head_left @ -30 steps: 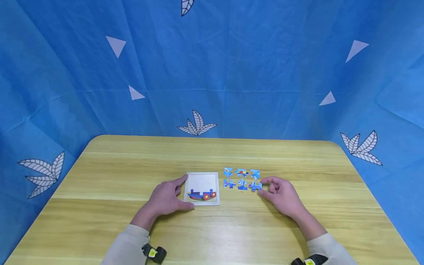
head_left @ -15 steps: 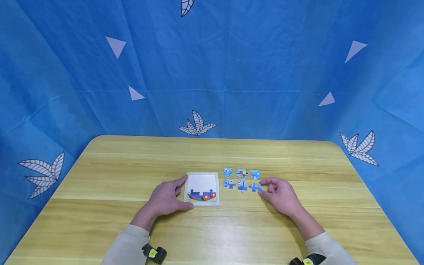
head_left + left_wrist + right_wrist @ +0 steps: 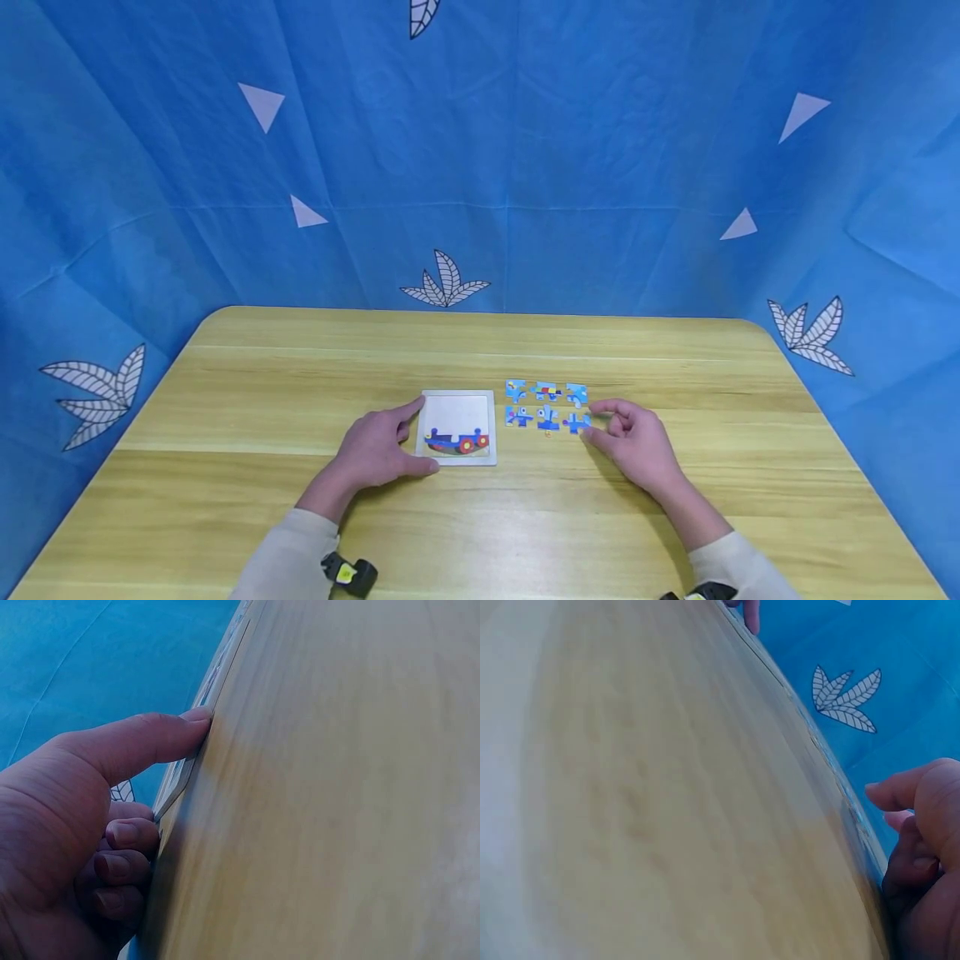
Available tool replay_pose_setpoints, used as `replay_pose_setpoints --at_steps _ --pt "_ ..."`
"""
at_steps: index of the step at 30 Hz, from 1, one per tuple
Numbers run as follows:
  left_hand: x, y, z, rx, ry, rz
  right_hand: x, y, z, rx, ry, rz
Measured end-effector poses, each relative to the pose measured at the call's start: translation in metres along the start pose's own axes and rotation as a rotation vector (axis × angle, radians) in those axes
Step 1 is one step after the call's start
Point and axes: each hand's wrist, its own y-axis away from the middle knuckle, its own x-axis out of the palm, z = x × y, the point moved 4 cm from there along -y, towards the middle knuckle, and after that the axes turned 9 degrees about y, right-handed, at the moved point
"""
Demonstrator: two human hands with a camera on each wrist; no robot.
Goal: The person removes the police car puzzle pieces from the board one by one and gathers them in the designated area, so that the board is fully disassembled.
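Observation:
A white square puzzle tray lies on the table, with joined pieces of a blue and red vehicle picture along its bottom. My left hand grips the tray's left side, index finger at the upper left corner and thumb on the lower edge; the left wrist view shows this thumb at the edge, other fingers curled. To the right, several loose blue puzzle pieces sit in two rows. Beside the lower right puzzle piece is my right hand, thumb and index finger parted around its right end.
The wooden table carries the tray and pieces near its middle. A blue patterned curtain hangs behind it and along both sides. Each wrist wears a black camera.
My right hand and forearm have shifted very slightly left, and the lower right puzzle piece has edged left with them. The left hand stays on the tray, which has not visibly moved.

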Motion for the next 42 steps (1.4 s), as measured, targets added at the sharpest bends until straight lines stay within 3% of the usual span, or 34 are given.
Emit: replay_pose_setpoints --at_steps 12,21,42 --pt "0.0 -0.001 0.001 -0.022 -0.012 -0.004 0.024 0.008 0.027 -0.062 -0.106 -0.008" --pt "0.0 -0.002 0.002 -0.02 -0.04 0.003 0.052 0.006 0.059 -0.142 -0.17 0.038" --pt "-0.001 -0.001 0.0 0.011 -0.06 0.009 0.102 -0.004 0.107 -0.208 -0.255 0.143"
